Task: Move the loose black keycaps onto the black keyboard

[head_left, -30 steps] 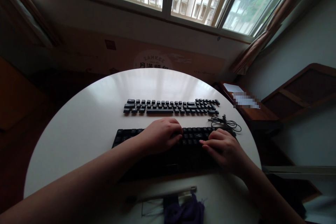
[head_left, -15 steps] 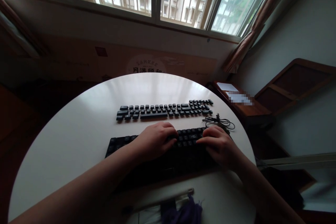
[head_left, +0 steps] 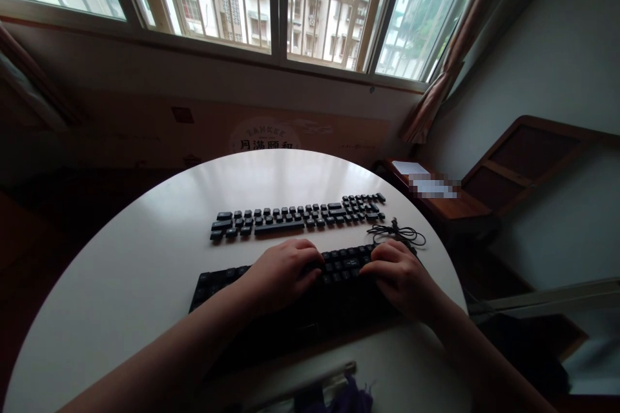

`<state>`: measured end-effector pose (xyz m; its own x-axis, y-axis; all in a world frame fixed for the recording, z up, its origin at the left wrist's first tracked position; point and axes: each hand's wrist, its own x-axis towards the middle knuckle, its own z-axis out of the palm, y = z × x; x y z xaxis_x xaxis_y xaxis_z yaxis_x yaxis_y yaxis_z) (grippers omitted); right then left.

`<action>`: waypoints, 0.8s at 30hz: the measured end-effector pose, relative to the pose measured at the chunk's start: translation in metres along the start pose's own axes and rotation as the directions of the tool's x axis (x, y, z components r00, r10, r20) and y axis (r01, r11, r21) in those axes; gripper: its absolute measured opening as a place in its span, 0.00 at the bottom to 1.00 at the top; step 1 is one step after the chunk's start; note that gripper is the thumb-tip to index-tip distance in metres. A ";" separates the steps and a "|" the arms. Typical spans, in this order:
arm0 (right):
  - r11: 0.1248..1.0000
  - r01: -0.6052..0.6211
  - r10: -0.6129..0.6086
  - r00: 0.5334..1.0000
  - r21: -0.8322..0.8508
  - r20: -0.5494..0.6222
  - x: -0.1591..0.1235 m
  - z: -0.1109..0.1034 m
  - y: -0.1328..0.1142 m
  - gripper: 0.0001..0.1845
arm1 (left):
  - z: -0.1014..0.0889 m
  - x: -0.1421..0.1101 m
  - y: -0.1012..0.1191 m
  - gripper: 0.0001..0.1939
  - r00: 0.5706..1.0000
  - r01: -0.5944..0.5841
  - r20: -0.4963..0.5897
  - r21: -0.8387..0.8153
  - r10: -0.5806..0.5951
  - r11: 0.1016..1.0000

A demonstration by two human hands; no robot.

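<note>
A black keyboard (head_left: pixel 339 264) lies on the white round table, its lower half in deep shadow. Over its middle is my left hand (head_left: pixel 285 271), fingers curled and thumb drawn in against the keys. My right hand (head_left: pixel 397 271) rests on the right part, thumb and fingers bent together in a pinch. Anything small between the fingers of either hand is hidden. Behind the keyboard, loose black keycaps (head_left: pixel 290 211) stand in rows, with a long spacebar cap (head_left: pixel 279 227) in the front row.
A coiled black cable (head_left: pixel 397 231) lies behind my right hand. Close to me, a purple cloth (head_left: pixel 353 393) and a slim pale bar (head_left: pixel 334 373) sit in shadow on the round table (head_left: pixel 97 297). Papers (head_left: pixel 431 187) rest on a wooden chair (head_left: pixel 465 206) to the right.
The view has tilted up slightly, so the table and hands sit lower in the picture. Both hands keep nearly the same place and pose on the keyboard.
</note>
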<state>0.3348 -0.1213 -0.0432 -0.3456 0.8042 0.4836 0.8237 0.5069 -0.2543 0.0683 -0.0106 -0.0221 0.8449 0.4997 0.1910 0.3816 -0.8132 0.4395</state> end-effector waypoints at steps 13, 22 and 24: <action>0.998 0.044 -0.045 0.999 -0.036 -0.019 0.002 0.003 -0.002 0.14 | 0.002 -0.003 -0.002 0.12 1.000 0.023 0.005 0.017 -0.024 1.000; 0.994 -0.017 0.003 0.993 -0.110 -0.121 0.022 -0.013 0.026 0.15 | 0.003 -0.005 -0.001 0.17 0.999 0.041 0.003 0.039 -0.041 0.998; 0.988 -0.043 0.032 0.996 -0.148 -0.081 0.041 -0.019 0.044 0.15 | 0.002 -0.005 0.000 0.17 0.999 0.048 0.015 0.042 -0.049 0.998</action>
<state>0.3655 -0.0724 -0.0184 -0.2819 0.7920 0.5415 0.8955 0.4198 -0.1480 0.0648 -0.0136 -0.0243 0.8308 0.5342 0.1562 0.4373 -0.8001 0.4106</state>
